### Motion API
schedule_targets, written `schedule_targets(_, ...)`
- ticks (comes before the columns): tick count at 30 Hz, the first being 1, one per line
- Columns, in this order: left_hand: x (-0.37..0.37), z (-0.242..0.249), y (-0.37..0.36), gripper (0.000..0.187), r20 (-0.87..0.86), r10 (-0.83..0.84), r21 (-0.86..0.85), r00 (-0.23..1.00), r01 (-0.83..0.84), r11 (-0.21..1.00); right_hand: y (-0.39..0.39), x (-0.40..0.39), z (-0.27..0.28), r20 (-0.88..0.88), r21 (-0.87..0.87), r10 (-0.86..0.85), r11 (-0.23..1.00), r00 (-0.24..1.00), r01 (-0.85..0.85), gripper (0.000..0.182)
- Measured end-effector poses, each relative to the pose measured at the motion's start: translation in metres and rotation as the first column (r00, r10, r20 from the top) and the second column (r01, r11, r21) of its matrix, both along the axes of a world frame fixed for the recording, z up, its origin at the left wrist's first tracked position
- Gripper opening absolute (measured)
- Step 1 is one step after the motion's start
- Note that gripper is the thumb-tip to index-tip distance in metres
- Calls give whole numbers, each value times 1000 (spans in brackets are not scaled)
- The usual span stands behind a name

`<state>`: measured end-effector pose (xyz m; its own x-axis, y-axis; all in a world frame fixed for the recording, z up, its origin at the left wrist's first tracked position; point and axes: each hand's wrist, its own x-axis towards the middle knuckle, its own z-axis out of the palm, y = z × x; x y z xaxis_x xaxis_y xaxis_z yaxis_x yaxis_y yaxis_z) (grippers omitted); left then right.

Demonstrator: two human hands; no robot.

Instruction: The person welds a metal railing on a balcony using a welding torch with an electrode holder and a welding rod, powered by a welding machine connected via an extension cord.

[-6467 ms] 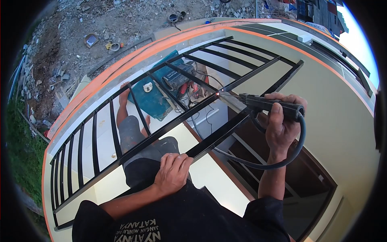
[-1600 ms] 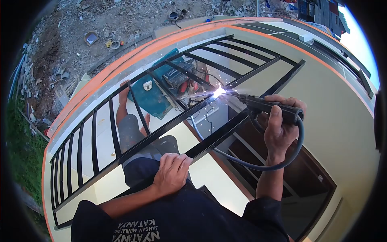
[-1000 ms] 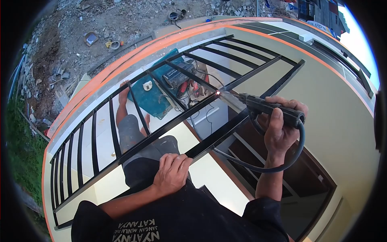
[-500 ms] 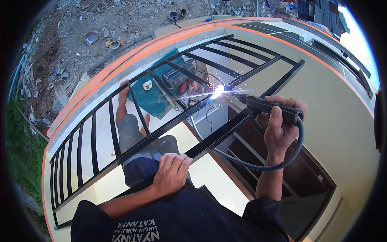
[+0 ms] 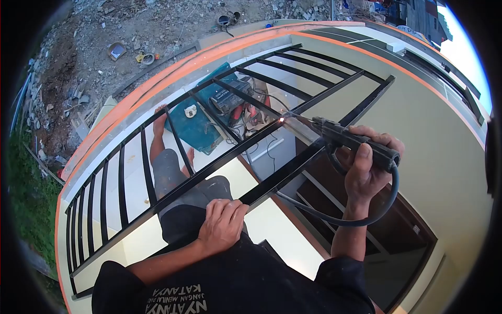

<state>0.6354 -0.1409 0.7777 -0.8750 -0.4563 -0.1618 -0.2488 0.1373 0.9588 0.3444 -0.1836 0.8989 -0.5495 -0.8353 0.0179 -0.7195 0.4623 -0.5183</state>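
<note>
Welding holder [image 5: 361, 143] has shifted slightly right; arc's out, weld spot [image 5: 281, 120] glowing on the black grille's middle rail [image 5: 256, 138]. Right hand [image 5: 366, 162] wraps the holder, likely clear of heat; left hand [image 5: 224, 225] curls round the grille's near rail [image 5: 285, 176], probably steadying it.

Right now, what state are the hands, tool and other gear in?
Left hand: curled over black frame
Right hand: closed around welding holder
Welding holder: pointed toward glowing spot
Glowing spot: small, bright
Black frame: slatted
Cable: bent in an arc
Welding machine: seen through frame; power unclear
</note>
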Motion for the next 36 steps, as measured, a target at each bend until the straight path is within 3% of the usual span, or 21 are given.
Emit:
schedule_targets(8, 0, 1, -2, 34, 5, -24, -11, 1000, 24, 1000, 5, -3, -2, -5, 18, -17, 1000, 1000, 17, 33)
schedule_targets(11, 0, 0, 0, 43, -2, -1, 4, 1000, 1, 1000, 6, -7, -4, -23, 67, 77, 995, 997, -75, 28)
schedule_targets(16, 0, -2, 3, 44, -14, 16, -8, 1000, -16, 1000, 3, -3, -7, 25, 39, -10, 999, 1000, 9, 33)
schedule_targets(29, 0, 0, 1, 45, 0, -2, 13, 1000, 2, 1000, 5, -3, -6, 3, 75, -10, 997, 1000, 10, 32)
schedule_targets(31, 0, 0, 1, 45, 1, 1, 6, 1000, -1, 1000, 6, -1, -6, 9, -81, -7, 997, 1000, 7, 32)
schedule_targets(32, 0, 1, -1, 35, 3, -14, 11, 1000, 14, 1000, 0, 5, -5, 49, -145, -12, 989, 999, 19, 32)
schedule_targets(36, 0, 1, -1, 35, 1, -16, 4, 1000, 16, 1000, 3, 4, 1, -17, -63, 6, 998, 1000, -7, 31)
